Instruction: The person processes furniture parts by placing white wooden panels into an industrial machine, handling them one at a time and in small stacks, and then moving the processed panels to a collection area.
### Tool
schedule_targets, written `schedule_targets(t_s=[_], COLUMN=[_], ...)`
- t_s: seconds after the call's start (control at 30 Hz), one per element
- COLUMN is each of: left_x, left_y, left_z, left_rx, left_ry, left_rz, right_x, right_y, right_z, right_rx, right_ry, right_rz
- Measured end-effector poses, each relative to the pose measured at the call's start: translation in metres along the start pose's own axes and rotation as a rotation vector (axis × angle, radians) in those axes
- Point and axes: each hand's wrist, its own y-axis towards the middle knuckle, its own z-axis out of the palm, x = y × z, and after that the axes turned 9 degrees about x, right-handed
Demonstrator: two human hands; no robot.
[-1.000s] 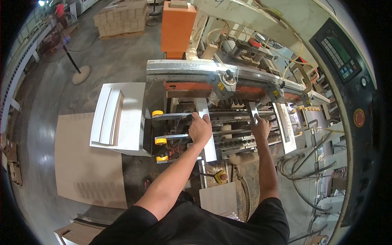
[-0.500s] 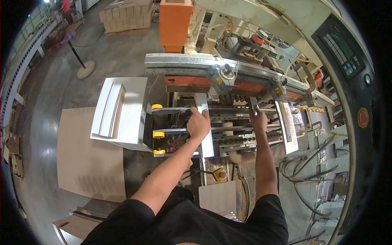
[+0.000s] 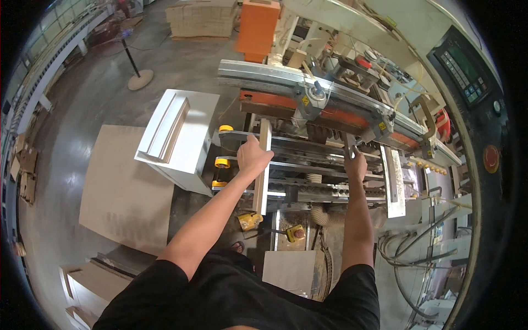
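1 strip [image 3: 264, 184] is held by the left hand [image 3: 254, 154], which is curled most of the way closed, with the thumb laid across it. With 12 o'clock taken as straight away from the body, the strip's long axis is set close to a 12-to-6 line. From the left hand, its far end is found at 1 o'clock and its longer near part at 6 o'clock; from the right hand [image 3: 357, 164], the strip is found at 9 o'clock, well apart. The strip is thus nearer the left hand, and is touched by that hand alone.

The right hand is partly curled at a dark bar [image 3: 350, 144], which is pointed toward 11 o'clock; whether it is firmly gripped cannot be told. Metal rails [image 3: 313, 144] are passed over by the strip. At 4 o'clock from the right hand a white board [image 3: 397, 201] is seen, and between 9 and 10 o'clock from the left hand, a white box [image 3: 199, 118].
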Motion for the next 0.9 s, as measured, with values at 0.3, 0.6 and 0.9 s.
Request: schedule_targets(t_s=[0.3,0.6,0.9], left_x=[-0.017,-0.03,-0.04], left_y=[0.004,-0.006,-0.018], left_z=[0.055,0.065,0.075], left_rx=[-0.228,-0.25,-0.068], left_ry=[0.276,0.233,0.192], left_rz=[0.07,0.029,-0.021], right_x=[0.0,-0.001,-0.001], right_y=[0.004,0.002,0.003], right_z=[-0.001,0.001,-0.001], right_rx=[-0.011,-0.02,-0.022], right_ry=[0.048,0.022,-0.035], right_rz=[-0.015,-0.051,-0.063])
